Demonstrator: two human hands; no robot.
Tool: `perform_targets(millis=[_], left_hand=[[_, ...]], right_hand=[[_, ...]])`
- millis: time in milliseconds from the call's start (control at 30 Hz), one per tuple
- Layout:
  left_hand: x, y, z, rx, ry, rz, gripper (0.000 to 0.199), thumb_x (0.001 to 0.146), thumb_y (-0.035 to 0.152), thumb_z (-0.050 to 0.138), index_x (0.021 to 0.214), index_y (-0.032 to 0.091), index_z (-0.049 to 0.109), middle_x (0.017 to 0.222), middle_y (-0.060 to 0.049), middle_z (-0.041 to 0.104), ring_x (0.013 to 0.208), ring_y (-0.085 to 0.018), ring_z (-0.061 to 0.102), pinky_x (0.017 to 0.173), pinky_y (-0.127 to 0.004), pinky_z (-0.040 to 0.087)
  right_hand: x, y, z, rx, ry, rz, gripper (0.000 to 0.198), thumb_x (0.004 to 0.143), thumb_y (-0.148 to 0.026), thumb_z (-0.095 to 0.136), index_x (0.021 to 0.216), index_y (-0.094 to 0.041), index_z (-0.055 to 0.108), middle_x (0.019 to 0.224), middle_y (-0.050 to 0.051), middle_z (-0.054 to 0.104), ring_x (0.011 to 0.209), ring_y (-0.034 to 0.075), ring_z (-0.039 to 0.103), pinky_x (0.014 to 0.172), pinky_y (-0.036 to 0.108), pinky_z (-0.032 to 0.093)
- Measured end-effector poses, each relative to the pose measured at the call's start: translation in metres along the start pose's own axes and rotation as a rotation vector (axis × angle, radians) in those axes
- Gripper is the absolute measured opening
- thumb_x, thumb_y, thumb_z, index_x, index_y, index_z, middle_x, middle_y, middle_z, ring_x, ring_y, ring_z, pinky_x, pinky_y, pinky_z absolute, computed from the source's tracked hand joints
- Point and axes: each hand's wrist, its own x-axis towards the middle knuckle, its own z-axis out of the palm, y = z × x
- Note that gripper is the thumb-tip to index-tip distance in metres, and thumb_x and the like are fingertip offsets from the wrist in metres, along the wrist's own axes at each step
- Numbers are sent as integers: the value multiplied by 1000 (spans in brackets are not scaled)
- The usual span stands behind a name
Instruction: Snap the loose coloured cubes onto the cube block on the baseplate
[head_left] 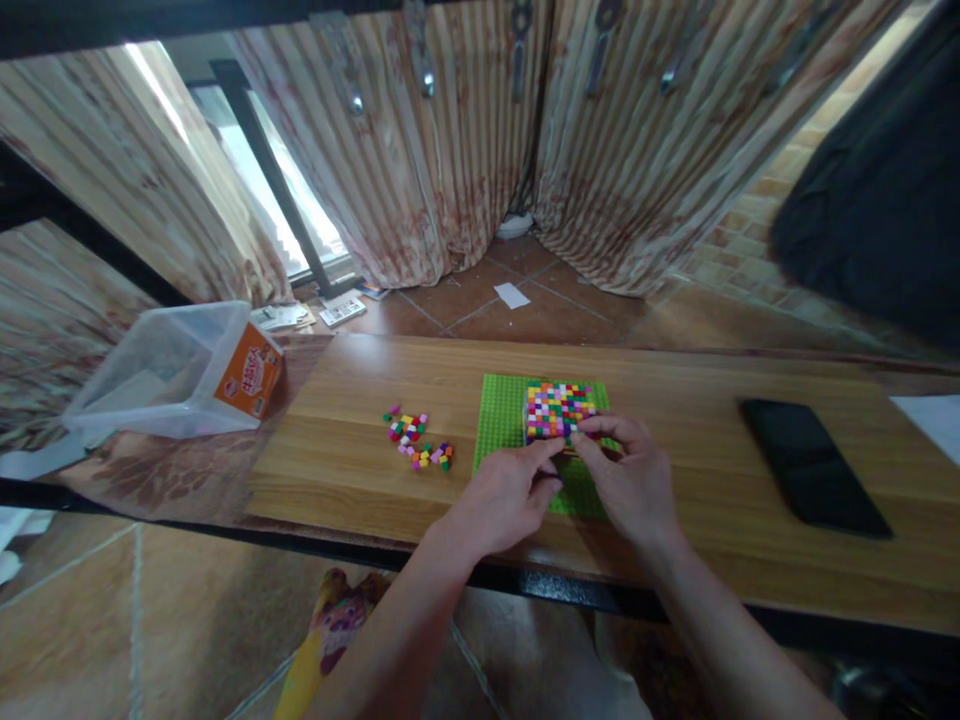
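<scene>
Your block of tiny bricks (559, 410) is a dense square patchwork of red, yellow, pink, green and white studs, sitting on the far right part of a bright green studded baseplate (501, 420) on the wood-grain worktop (675, 400). Your left hand (502, 500) and right hand (634, 475) meet at its near edge, fingertips pinched together there; whether they grip a brick, you cannot tell. Loose bricks (416, 440) lie to the left. A clear plastic tub (161, 370) bears an orange label, its writing unreadable. A glossy black phone (814, 465) lies right.
</scene>
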Motion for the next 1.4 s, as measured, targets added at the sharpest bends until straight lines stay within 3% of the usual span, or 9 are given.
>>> perform_targets(millis=[167, 333, 433, 567, 967, 1133, 1267, 1400], left_hand=[[-3, 1, -6, -98, 53, -11, 38, 90, 15, 59, 126, 22, 69, 101, -4, 79, 93, -19, 73, 92, -33, 56], [1, -2, -10, -388, 229, -72, 34, 88, 16, 63, 121, 18, 69, 98, -5, 79, 82, -16, 73, 83, -31, 59], [4, -3, -9, -587, 256, -99, 34, 86, 19, 66, 120, 15, 69, 101, -8, 79, 76, -15, 73, 78, -29, 60], [5, -2, -7, -677, 262, -89, 34, 85, 19, 67, 119, 15, 69, 97, -7, 80, 77, -15, 73, 79, -29, 60], [3, -1, 3, -555, 281, -65, 33, 87, 17, 65, 120, 18, 69, 93, -4, 79, 76, -15, 73, 79, -31, 61], [3, -4, 2, -501, 338, -138, 21, 88, 22, 63, 106, 17, 72, 88, -4, 77, 73, -16, 71, 70, -29, 60], [3, -7, 0, -347, 296, -162, 16, 89, 19, 59, 95, 18, 74, 78, -2, 74, 69, -15, 68, 66, -26, 56], [2, -7, 0, -259, 234, -133, 23, 88, 15, 56, 102, 17, 75, 80, -2, 75, 73, -16, 68, 70, -27, 54]], right_hand=[[-4, 2, 0, 0, -1, -82, 19, 83, -41, 68, 86, -23, 73, 111, 8, 65, 105, 25, 65, 89, 45, 56], [-15, -13, -4, -72, 70, -412, 12, 93, -30, 61, 93, -26, 72, 112, 8, 65, 107, 24, 66, 96, 46, 54], [-21, -18, -3, -79, 6, -511, 12, 94, -28, 62, 100, -28, 73, 114, 8, 66, 107, 23, 67, 94, 45, 56], [-25, -15, 1, -94, -46, -553, 13, 93, -29, 66, 104, -29, 74, 115, 7, 68, 107, 24, 67, 91, 44, 56], [-20, -14, -3, -153, -55, -539, 11, 95, -31, 63, 98, -28, 74, 114, 7, 69, 109, 25, 64, 95, 48, 51], [-6, -4, -11, -183, 0, -499, 12, 95, -34, 63, 95, -29, 74, 115, 6, 67, 112, 26, 61, 98, 49, 49], [-3, 1, -13, -184, -10, -466, 14, 94, -37, 64, 92, -30, 75, 117, 5, 65, 115, 27, 60, 99, 50, 47], [-5, -1, -10, -243, -80, -522, 14, 94, -35, 63, 93, -29, 76, 122, 6, 64, 116, 28, 59, 100, 51, 46]])
